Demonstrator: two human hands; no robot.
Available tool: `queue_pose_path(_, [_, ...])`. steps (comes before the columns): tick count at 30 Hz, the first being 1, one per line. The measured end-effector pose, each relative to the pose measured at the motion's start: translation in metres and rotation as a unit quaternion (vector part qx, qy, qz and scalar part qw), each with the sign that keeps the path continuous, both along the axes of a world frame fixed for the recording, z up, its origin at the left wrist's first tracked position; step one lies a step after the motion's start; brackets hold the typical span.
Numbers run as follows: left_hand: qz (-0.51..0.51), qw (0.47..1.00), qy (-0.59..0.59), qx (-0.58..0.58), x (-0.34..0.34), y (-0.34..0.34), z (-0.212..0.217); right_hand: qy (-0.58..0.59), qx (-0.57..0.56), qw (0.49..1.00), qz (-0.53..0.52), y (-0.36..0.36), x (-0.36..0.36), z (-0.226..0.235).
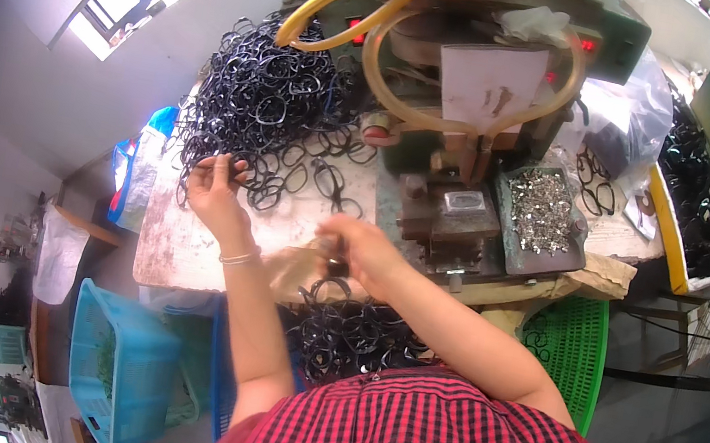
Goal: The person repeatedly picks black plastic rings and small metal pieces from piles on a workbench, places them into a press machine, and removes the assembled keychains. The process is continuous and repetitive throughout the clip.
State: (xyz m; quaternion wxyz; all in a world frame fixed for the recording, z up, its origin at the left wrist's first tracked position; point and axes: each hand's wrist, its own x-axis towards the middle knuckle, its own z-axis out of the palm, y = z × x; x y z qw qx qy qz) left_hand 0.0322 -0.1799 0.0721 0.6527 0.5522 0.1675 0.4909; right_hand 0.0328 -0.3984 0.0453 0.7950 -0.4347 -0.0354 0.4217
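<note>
Left hand (217,187) and right hand (362,249), grips I cannot tell, are left of a tray (569,255) holding small silvery pieces (540,210).

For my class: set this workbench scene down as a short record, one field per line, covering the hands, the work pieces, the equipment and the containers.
Left hand: at the near edge of the pile; grip unclear
Right hand: over the table's near edge; blurred, grip unclear
Pile: dark glasses frames, heaped on the table
More frames: below the table edge, before the person
Machine: right of the pile
Tray: beside the machine, holding small shiny parts
Baskets: blue at left, green at right
</note>
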Motion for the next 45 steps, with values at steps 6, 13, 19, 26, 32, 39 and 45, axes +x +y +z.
queue_pose_path(6, [-0.061, 0.995, -0.006, 0.082, -0.041, -0.076, 0.028, -0.558, -0.214, 0.790, -0.136, -0.050, -0.036, -0.005])
queue_pose_path(13, [-0.292, 0.949, -0.001, 0.119, -0.063, -0.187, 0.043, -0.487, -0.693, 0.465, -0.259, -0.266, -0.015, -0.030])
queue_pose_path(19, [-0.369, 0.899, 0.063, 0.227, -0.018, -0.215, 0.053, -0.565, -0.571, 0.482, -0.350, -0.246, 0.031, -0.067])
queue_pose_path(26, [-0.361, 0.887, 0.076, 0.278, -0.008, -0.221, 0.066, -0.490, -0.500, 0.595, -0.395, -0.252, 0.058, -0.050])
queue_pose_path(32, [-0.348, 0.888, 0.082, 0.289, -0.007, -0.223, 0.064, -0.169, -0.007, 0.889, -0.426, -0.254, 0.037, -0.024])
queue_pose_path(39, [-0.159, 0.820, -0.066, 0.545, -0.049, -0.237, 0.039, -0.111, 0.306, 0.860, -0.393, -0.209, -0.021, 0.043])
queue_pose_path(45, [-0.268, 0.870, -0.069, 0.408, -0.045, -0.263, 0.020, -0.299, 0.218, 0.848, -0.378, -0.167, -0.054, 0.065])
